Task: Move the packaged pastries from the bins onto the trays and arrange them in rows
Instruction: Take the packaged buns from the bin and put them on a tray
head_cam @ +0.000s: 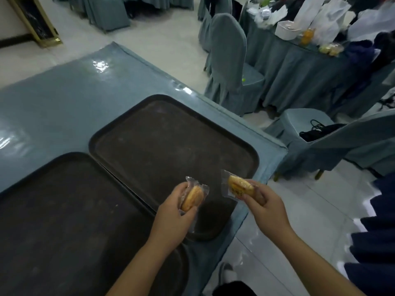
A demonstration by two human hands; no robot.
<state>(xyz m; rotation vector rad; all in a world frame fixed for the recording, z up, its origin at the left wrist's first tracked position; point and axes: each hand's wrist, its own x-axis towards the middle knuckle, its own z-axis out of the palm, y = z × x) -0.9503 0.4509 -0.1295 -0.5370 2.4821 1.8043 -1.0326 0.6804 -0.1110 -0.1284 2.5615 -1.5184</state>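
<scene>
Gripping clear-wrapped golden pastries, left hand [174,218] one [192,198], right hand [268,207] another [238,185]

Table with two trays
A blue-grey covered table [64,99] carries two dark trays [162,133] [53,221] side by side.

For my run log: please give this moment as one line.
left hand: holds clear-wrapped golden pastry | right hand: holds second wrapped pastry | dark brown trays: bare
</scene>
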